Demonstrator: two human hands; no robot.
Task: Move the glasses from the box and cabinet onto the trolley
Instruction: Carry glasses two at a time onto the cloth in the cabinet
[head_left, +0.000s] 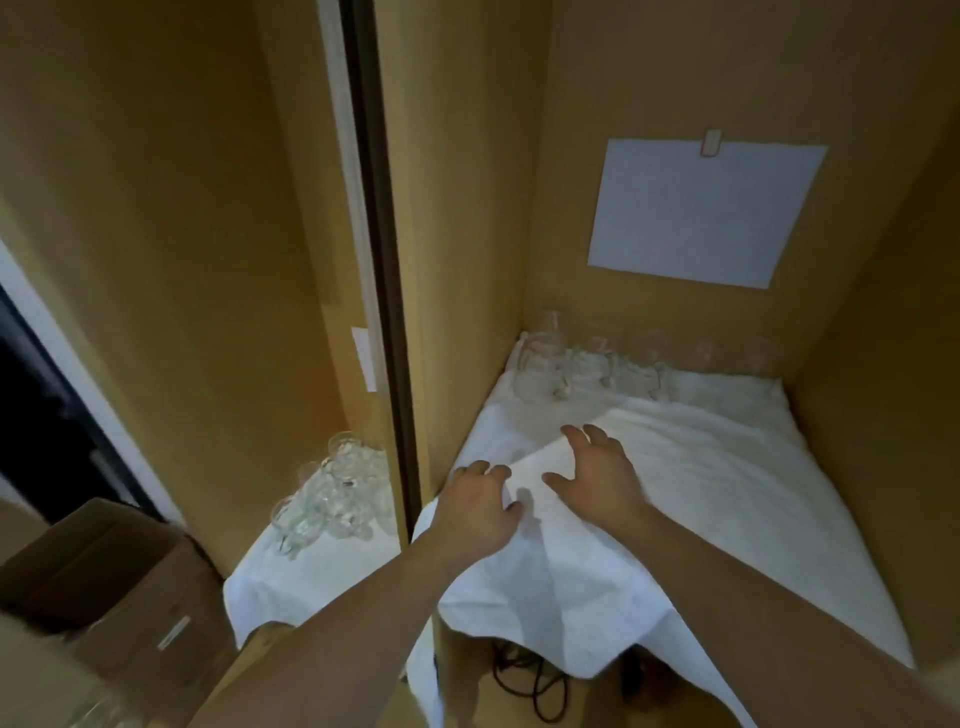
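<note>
Both hands' grip (540, 488) slack on cloth (701, 467); glasses (587, 364) in cabinet (675, 78).

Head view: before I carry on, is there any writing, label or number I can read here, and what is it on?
No legible text anywhere in this view.
White sheet of paper clipped to the cabinet back wall: looks blank.
White label on the cabinet door edge: too blurred to read.
White sticker on the cardboard box: too blurred to read.

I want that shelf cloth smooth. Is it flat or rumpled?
Rumpled at the front: the white cloth has folds under both hands and droops over the shelf edge.
</note>
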